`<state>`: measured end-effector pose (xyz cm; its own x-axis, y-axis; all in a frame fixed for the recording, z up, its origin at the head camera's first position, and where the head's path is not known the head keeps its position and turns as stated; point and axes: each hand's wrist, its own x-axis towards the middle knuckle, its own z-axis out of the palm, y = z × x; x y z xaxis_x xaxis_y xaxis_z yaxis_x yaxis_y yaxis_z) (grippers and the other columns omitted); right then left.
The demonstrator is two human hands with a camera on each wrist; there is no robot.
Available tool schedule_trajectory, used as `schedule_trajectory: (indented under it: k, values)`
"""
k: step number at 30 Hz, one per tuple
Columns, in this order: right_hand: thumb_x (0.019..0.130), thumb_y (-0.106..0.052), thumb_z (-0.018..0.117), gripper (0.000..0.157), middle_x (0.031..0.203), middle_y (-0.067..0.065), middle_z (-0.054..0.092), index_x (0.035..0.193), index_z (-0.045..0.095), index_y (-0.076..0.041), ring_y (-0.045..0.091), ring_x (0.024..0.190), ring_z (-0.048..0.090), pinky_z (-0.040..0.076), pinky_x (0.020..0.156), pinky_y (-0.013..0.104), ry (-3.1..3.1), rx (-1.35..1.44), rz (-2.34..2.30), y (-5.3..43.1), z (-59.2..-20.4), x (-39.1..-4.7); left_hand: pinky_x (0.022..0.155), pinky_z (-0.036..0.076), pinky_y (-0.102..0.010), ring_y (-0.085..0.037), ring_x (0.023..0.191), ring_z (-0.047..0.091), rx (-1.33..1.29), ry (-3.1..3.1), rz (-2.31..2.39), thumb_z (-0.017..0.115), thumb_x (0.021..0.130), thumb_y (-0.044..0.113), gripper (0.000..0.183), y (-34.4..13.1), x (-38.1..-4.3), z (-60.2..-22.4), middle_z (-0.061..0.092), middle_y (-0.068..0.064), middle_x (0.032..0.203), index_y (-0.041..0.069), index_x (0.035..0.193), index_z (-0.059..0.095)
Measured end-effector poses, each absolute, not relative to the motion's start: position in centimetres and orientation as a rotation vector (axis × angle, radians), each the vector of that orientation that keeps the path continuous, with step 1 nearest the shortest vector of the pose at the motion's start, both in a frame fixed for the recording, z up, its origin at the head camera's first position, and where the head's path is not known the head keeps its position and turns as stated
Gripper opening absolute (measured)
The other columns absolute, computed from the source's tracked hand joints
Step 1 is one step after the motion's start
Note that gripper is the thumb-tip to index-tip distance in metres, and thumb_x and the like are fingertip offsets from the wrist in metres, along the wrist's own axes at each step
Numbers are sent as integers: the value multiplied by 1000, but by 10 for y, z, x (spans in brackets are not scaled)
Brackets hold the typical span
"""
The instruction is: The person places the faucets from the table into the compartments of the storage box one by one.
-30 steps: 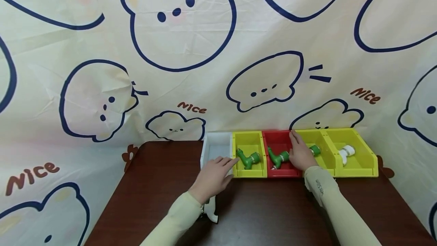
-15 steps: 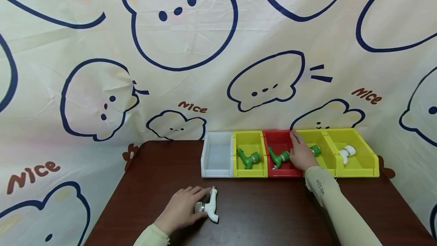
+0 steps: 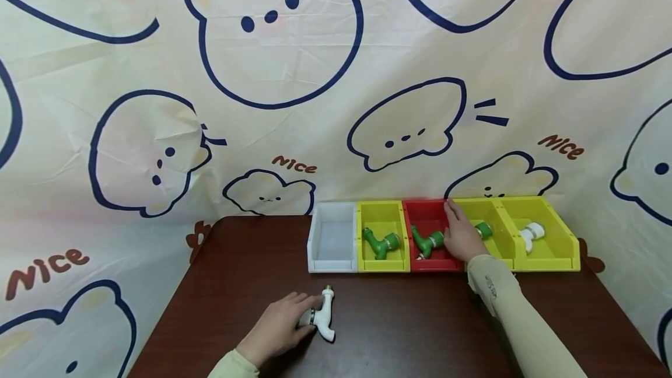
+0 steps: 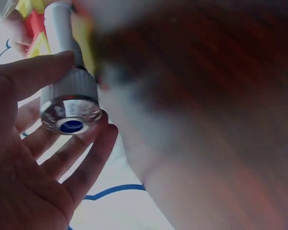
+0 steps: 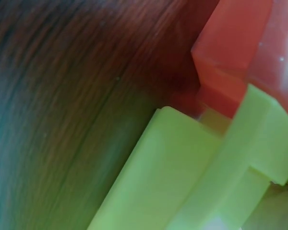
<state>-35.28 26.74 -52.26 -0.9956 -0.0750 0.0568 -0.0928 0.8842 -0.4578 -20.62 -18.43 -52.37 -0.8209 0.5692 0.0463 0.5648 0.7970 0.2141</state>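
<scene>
A white tap [image 3: 326, 315] with a silver collar and a brass-coloured tip lies over the dark brown table in the head view. My left hand [image 3: 280, 325] pinches it by its knob. In the left wrist view the thumb is on one side of the knob [image 4: 69, 96] and the fingers are on the other; a blue dot shows at the knob's end. My right hand [image 3: 464, 235] rests with extended fingers along the wall between the red bin [image 3: 420, 210] and a yellow bin [image 3: 480, 210]. It partly hides the green tap [image 3: 484, 230] in that yellow bin.
A white bin [image 3: 336, 238] stands at the row's left end. Beside it, a yellow bin [image 3: 380, 212] contains a green tap [image 3: 382, 245]. Another green tap [image 3: 427, 242] lies in the red bin, and a white tap [image 3: 532, 234] in the far-right yellow bin [image 3: 556, 252]. A patterned cloth [image 3: 294, 133] hangs behind.
My left hand has come down and back from beside the white and yellow bins to the white tap, and its fingers have closed round the knob. My right hand has stayed put.
</scene>
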Motion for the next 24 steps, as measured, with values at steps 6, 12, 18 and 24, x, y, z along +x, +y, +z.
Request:
schedule_trajectory:
  k: [6,12,18,24]
  values:
    - [103,-7,49,72,173,20,4,165,12,1,48,152,25,31,117,62,-3022,122,749,267,-522,-353,95,54,-48,-24,114,66,994,2941,481,80,91,28,46,-182,-209,-516,70,4,119,19,134,67]
    - [103,-7,49,72,173,21,4,165,12,2,48,152,25,31,117,62,-3026,112,754,267,-521,-352,93,55,-50,-23,112,66,938,2918,662,75,95,26,47,-177,-208,-512,69,1,121,18,139,64]
    - [103,-7,50,72,173,20,5,165,12,1,47,153,24,30,118,63,-3026,102,751,266,-521,-352,81,57,-34,-7,99,66,923,2894,774,75,96,20,44,-174,-205,-512,67,3,118,15,137,64]
    - [103,-7,51,73,173,20,5,165,12,1,48,153,24,30,118,63,-3026,97,757,266,-522,-353,81,57,-32,-8,98,67,950,2939,831,79,91,14,40,-173,-203,-512,67,4,115,13,127,63]
